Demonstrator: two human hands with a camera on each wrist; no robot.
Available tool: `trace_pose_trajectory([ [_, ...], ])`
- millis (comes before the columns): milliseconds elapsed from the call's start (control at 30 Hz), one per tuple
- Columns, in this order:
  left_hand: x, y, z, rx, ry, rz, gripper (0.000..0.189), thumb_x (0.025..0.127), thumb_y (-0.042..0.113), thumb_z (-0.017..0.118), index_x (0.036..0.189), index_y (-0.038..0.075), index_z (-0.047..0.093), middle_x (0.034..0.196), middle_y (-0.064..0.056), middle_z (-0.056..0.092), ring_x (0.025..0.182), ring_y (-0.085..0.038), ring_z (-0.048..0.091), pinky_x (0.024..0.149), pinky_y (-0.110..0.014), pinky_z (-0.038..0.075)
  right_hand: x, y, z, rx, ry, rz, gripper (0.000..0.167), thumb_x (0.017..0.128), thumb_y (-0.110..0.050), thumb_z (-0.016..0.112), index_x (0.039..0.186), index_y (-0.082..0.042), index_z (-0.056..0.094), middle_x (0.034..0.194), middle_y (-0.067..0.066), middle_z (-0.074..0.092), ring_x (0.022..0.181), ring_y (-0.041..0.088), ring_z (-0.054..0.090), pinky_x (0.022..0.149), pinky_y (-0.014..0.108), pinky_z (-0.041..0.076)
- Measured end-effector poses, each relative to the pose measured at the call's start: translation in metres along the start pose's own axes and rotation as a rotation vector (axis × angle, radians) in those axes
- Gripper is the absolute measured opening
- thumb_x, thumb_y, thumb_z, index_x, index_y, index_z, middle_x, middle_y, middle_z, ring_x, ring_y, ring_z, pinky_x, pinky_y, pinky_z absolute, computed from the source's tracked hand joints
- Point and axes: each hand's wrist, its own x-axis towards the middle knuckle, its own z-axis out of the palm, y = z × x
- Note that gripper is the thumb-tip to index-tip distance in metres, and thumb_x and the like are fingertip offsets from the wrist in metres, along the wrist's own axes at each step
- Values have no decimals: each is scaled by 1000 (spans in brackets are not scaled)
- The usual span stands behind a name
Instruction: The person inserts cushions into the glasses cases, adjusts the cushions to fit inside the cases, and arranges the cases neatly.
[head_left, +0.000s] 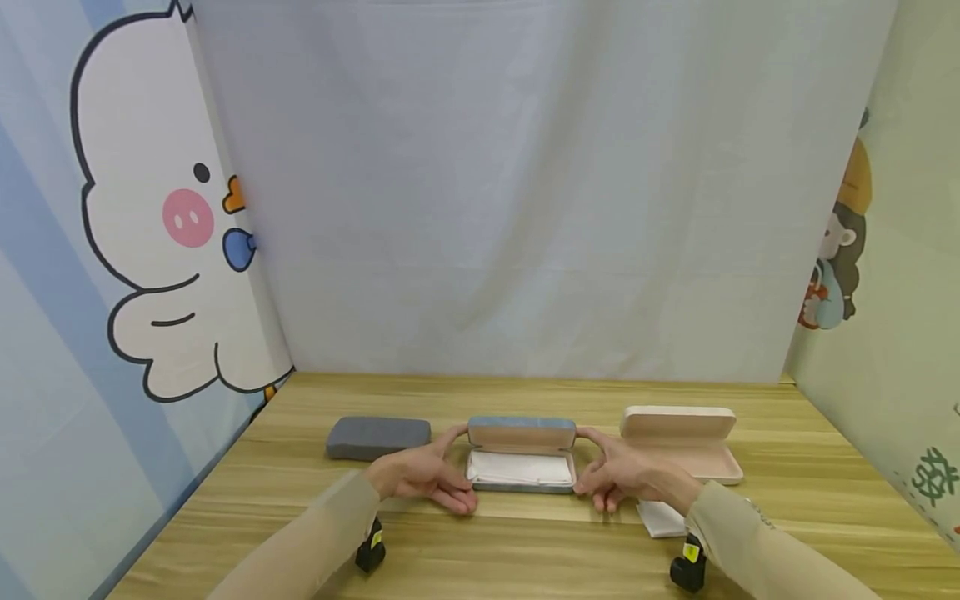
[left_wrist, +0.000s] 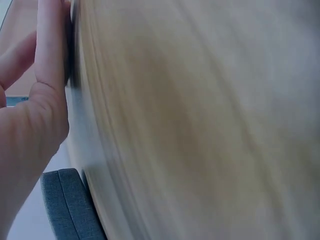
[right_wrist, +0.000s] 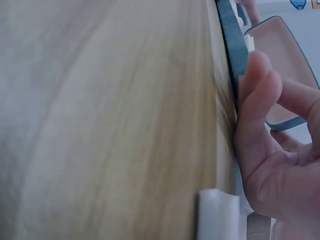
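Observation:
A blue glasses case (head_left: 521,424) stands with its lid raised in the middle of the table. Its inside is pink, and a folded white cloth (head_left: 521,468) lies in the base. My left hand (head_left: 426,477) holds the case's left end, one finger up by the lid and others low at the front corner. At the opposite end my right hand (head_left: 628,475) holds it likewise. The right wrist view shows bent fingers against the base edge, beside the pink lid lining (right_wrist: 281,60). The left hand's contact is partly hidden in the left wrist view.
Left of the blue case lies a closed grey glasses case (head_left: 378,437). A cream glasses case (head_left: 678,423) stands open at the right, partly behind my right forearm. Another white cloth (head_left: 662,522) lies on the wooden table (head_left: 517,558) near the right wrist. A pale curtain (head_left: 450,192) hangs behind.

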Motion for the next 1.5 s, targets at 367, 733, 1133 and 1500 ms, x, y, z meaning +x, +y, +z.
trace_pose_trajectory([
  [367,4,-2,1,9,12,1,107,90,-12,53,150,33,-23,84,-21,71,75,-25,73,74,-36,62,5,2,2,-7,-18,-24,105,83,-1,71,154,-22,-4,79,9,69,50,12,59,44,22,50],
  [733,5,-3,4,32,67,6,106,89,-13,54,152,33,-17,85,-22,71,72,-25,73,73,-38,62,4,2,6,-49,1,-30,109,83,-2,73,153,-19,-8,73,8,64,48,12,57,43,23,49],
  [1133,5,0,7,136,48,70,111,89,-11,57,149,34,-26,85,-25,71,68,-25,72,70,-41,62,3,0,7,-86,30,-53,114,83,-3,72,153,-16,-17,73,10,66,48,13,58,42,23,49],
  [1500,6,-1,10,210,75,81,112,89,-7,61,150,30,-26,72,-17,70,57,-20,69,60,-36,62,3,0,9,-137,43,-57,120,81,-7,76,152,-16,-21,72,9,63,45,12,56,40,24,47],
])
